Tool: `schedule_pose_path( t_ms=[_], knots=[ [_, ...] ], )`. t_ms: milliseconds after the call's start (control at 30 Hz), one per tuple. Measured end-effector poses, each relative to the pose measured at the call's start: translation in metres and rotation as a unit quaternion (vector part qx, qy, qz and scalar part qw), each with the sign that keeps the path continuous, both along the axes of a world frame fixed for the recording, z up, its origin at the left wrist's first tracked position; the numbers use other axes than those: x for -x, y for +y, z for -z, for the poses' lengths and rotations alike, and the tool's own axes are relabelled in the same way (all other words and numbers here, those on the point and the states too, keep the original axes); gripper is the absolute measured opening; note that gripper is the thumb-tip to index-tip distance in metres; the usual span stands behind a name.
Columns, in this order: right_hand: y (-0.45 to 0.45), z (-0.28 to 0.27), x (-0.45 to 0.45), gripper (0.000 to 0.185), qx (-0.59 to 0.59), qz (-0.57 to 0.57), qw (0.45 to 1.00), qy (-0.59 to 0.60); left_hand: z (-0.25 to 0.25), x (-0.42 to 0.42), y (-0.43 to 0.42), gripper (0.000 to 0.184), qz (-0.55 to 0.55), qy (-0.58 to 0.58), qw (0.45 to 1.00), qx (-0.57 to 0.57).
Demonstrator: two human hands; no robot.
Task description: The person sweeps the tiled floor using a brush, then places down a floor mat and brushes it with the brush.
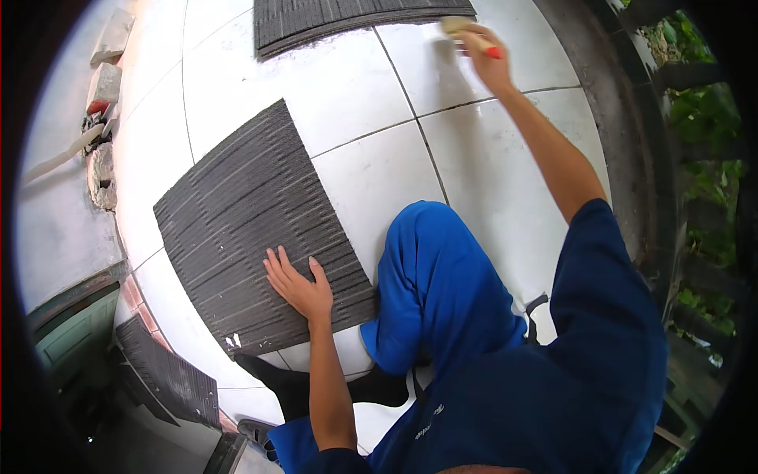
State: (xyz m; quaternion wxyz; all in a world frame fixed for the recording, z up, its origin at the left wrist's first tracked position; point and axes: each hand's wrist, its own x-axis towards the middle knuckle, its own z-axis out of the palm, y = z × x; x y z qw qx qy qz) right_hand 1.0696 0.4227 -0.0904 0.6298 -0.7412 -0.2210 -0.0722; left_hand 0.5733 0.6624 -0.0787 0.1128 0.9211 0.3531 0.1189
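My left hand (pixel 300 286) lies flat with fingers spread on a dark grey striped carpet tile (pixel 245 213), which rests at an angle on the white floor. Out at the upper right, my right hand (pixel 487 57) is closed around a brush (pixel 456 26) with a pale head and a red-tipped handle; motion blurs it a little. The brush head is beside the corner of a stack of similar carpet tiles (pixel 347 20) at the top. Small white flecks mark the near corner of the tile under my left hand.
Glossy white floor tiles (pixel 371 103) with dark joints surround the carpet pieces. Stone blocks (pixel 104 83) and a pale hose (pixel 67 154) are along the left. More carpet pieces (pixel 174 371) lie at lower left by a green door (pixel 79 332). Plants (pixel 703 110) grow beyond the right edge.
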Motion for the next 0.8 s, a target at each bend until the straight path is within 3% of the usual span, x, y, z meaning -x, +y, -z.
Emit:
schedule_pose_path(
  t_ms=[67, 133, 200, 233, 433, 533, 600, 633, 667, 700, 733, 767, 800],
  knots=[
    [0.092, -0.006, 0.043, 0.030, -0.010, -0.098, 0.995, 0.028, -0.001, 0.001, 0.000, 0.063, 0.002, 0.001, 1.000, -0.001],
    [0.163, -0.031, 0.089, 0.033, 0.003, -0.178, 0.975, 0.130, -0.001, 0.001, -0.001, 0.063, 0.003, 0.007, 1.000, -0.001],
    [0.217, -0.043, 0.112, 0.040, 0.062, -0.232, 0.958, 0.155, -0.001, 0.001, 0.001, 0.064, 0.002, 0.007, 1.000, -0.003],
    [0.236, -0.040, 0.116, 0.047, 0.090, -0.249, 0.959, 0.100, 0.000, 0.001, 0.001, 0.064, 0.001, 0.006, 1.000, -0.004],
    [0.276, -0.014, 0.089, 0.031, 0.004, -0.208, 0.978, 0.029, -0.001, 0.001, 0.001, 0.063, 0.007, 0.009, 1.000, -0.002],
    [0.228, -0.001, 0.040, 0.025, 0.014, -0.152, 0.987, 0.053, -0.001, 0.007, 0.000, 0.063, 0.007, 0.024, 1.000, -0.005],
    [0.162, 0.011, 0.002, 0.027, 0.075, -0.128, 0.988, 0.041, 0.002, -0.001, 0.002, 0.063, 0.004, 0.019, 1.000, -0.005],
    [0.119, 0.022, -0.017, 0.029, 0.022, -0.144, 0.989, 0.024, 0.000, -0.001, 0.002, 0.063, 0.003, 0.018, 1.000, -0.001],
    [0.070, 0.021, -0.034, 0.032, 0.041, -0.110, 0.993, 0.026, 0.000, 0.003, 0.000, 0.063, 0.002, 0.021, 1.000, 0.004],
    [0.017, 0.011, -0.051, 0.033, 0.182, 0.000, 0.983, 0.016, 0.000, 0.006, -0.002, 0.063, 0.002, 0.023, 1.000, 0.006],
    [-0.029, -0.007, -0.063, 0.036, 0.172, 0.044, 0.984, 0.022, 0.001, 0.006, -0.001, 0.063, 0.002, 0.023, 1.000, 0.003],
    [-0.076, -0.004, -0.096, 0.042, 0.265, 0.140, 0.954, 0.024, 0.001, 0.005, 0.001, 0.063, 0.002, 0.022, 1.000, -0.002],
    [-0.124, 0.003, -0.117, 0.045, 0.329, 0.284, 0.897, -0.081, 0.001, 0.004, 0.001, 0.063, 0.003, 0.021, 1.000, -0.003]
  ],
)
